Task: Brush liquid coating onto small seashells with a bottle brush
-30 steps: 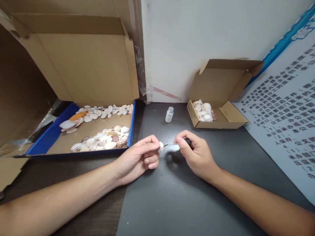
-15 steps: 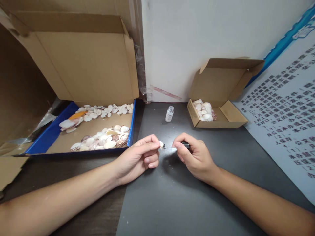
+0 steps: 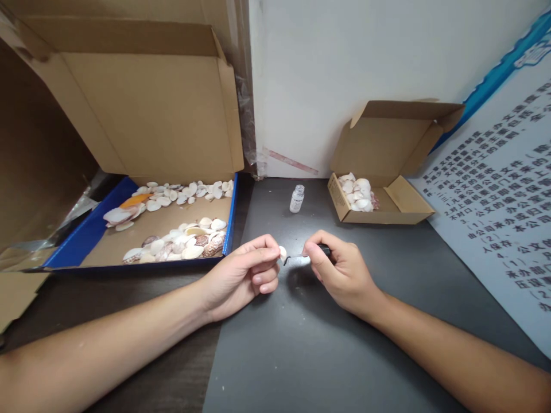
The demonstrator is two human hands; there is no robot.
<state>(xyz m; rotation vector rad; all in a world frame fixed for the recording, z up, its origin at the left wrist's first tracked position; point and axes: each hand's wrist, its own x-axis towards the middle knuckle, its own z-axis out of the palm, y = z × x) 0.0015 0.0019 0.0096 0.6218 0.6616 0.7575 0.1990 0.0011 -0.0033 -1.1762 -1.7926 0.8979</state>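
While the left hand (image 3: 247, 267) pinches the shell (image 3: 283, 253) at centre, the right hand (image 3: 342, 275), curled at 3 o'clock, holds the brush (image 3: 324, 249), tip beside the shell, contact unclear. Work appears underway, amount left indiscernible; the bottle (image 3: 297, 199) near 12 o'clock stands uncapped.

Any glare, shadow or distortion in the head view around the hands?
Head view: pale glare on the dark mat between the hands, soft shadow beside the right hand; head view: printed sheet slanting near the stretched-looking edge; head view: small shell in the left hand too small for fine detail.
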